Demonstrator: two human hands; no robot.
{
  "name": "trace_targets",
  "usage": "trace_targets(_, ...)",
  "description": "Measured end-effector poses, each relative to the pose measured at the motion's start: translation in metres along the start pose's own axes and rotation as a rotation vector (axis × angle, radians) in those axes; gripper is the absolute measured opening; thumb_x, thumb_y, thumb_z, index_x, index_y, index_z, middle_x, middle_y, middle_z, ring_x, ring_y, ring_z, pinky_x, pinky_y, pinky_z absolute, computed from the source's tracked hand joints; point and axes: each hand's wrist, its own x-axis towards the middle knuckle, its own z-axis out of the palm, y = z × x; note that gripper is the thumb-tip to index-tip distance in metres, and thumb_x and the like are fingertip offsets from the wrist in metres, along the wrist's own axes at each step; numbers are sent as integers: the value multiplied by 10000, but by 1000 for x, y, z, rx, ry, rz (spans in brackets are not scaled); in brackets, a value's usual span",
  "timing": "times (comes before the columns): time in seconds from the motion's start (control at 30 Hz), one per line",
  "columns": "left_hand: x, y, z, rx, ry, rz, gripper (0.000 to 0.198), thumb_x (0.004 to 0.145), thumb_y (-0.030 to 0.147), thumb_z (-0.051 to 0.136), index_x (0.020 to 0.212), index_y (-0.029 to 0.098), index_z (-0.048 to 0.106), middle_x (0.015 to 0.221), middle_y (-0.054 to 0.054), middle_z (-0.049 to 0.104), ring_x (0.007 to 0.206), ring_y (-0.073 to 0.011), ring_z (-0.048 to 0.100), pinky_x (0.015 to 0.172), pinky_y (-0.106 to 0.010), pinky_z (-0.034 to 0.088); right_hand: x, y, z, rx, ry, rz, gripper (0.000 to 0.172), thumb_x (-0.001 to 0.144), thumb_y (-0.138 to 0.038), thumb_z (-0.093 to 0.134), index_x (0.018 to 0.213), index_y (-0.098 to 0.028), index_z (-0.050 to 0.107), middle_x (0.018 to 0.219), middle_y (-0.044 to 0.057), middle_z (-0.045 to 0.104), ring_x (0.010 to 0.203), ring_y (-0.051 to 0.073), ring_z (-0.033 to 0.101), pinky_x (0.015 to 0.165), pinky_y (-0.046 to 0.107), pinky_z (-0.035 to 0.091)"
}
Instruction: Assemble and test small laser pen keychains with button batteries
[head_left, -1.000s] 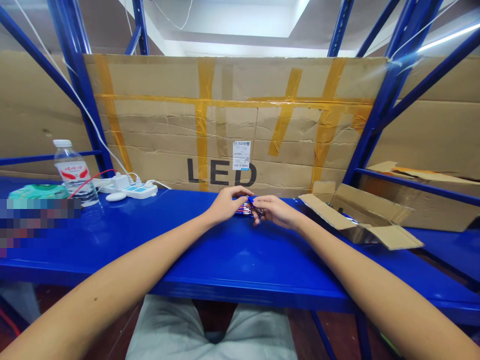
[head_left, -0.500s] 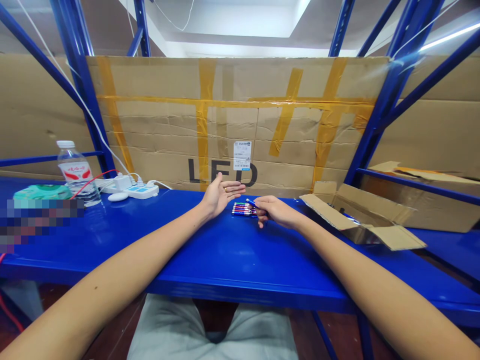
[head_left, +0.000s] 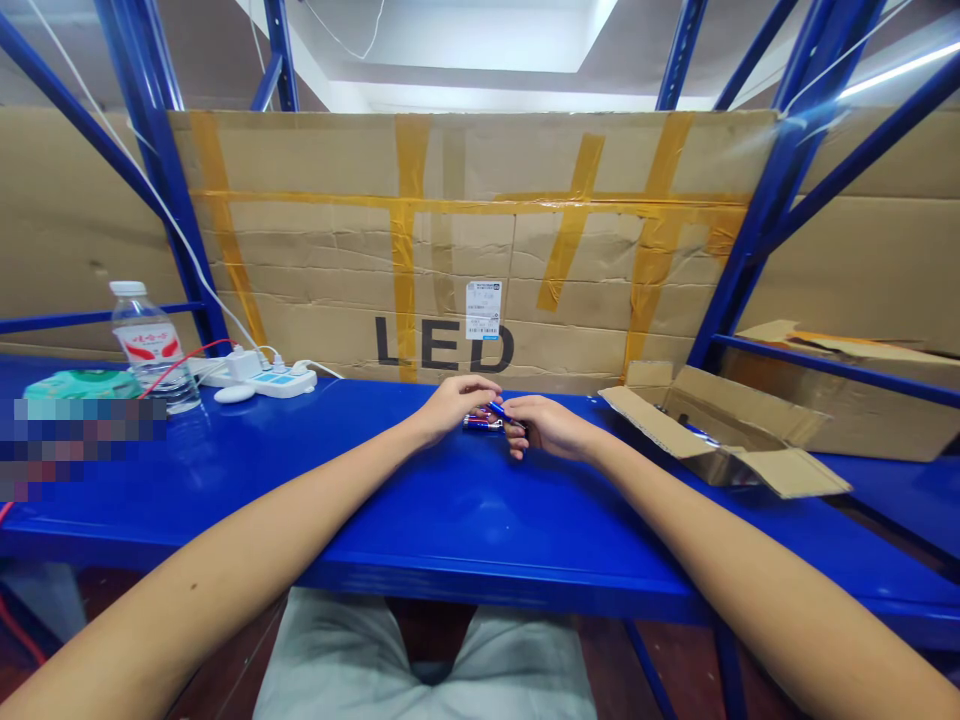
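Note:
A small bundle of red-and-blue batteries (head_left: 480, 423) lies on the blue shelf surface (head_left: 450, 510) in front of the taped cardboard sheet marked LED (head_left: 442, 345). My left hand (head_left: 452, 403) curls over the bundle from the left, fingers bent down onto it. My right hand (head_left: 546, 425) is closed in a pinch on one blue battery (head_left: 499, 411), held at a slant just above the bundle's right end. The fingertips of both hands nearly meet over the batteries.
An open cardboard box (head_left: 724, 440) lies to the right. At the left stand a water bottle (head_left: 147, 345), a white power strip (head_left: 262, 380) with cables, a white mouse (head_left: 234, 394) and a green packet (head_left: 79, 384). Blue rack posts rise on both sides.
My left hand, lifted open with the palm up half a second ago, has come back down and curled over the battery bundle. My right hand keeps its pinch on the single battery.

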Motion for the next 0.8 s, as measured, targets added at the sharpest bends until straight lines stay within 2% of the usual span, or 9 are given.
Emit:
trace_targets(0.13,-4,1,3,343,-92,139,189,763,236,658,911,125,697,886,-66,715,809,-165,632,793,-313,488,-1,0,-1,13,-3,49,203,801,-288,638,779,-176,470,560,-55,413,479,96,400,518,292,406)
trace_targets(0.37,-7,2,2,627,-170,253,155,798,210,624,907,133,703,899,-53,697,818,-158,606,757,-277,459,0,2,0,52,-64,136,192,799,-270,602,812,-197,425,577,-43,444,493,101,403,497,251,341)
trace_targets(0.53,-10,0,10,612,-282,253,135,808,162,615,916,125,686,933,-62,707,876,-177,637,805,-287,473,1,4,-1,30,-73,158,334,869,-509,543,837,-192,442,596,-43,419,496,89,355,475,218,297)
trace_targets(0.63,-13,-1,16,604,-286,240,120,829,145,584,914,123,666,958,-76,711,893,-192,650,828,-310,486,1,4,0,-12,-70,140,455,851,-644,507,870,-193,453,614,-48,410,496,81,334,468,209,296)
trace_targets(0.8,-16,-2,22,692,-303,371,187,834,90,531,977,138,641,1022,-86,703,979,-199,636,911,-337,474,0,4,4,-114,-11,123,572,843,-755,366,908,-199,485,591,-40,422,479,91,360,451,215,325)
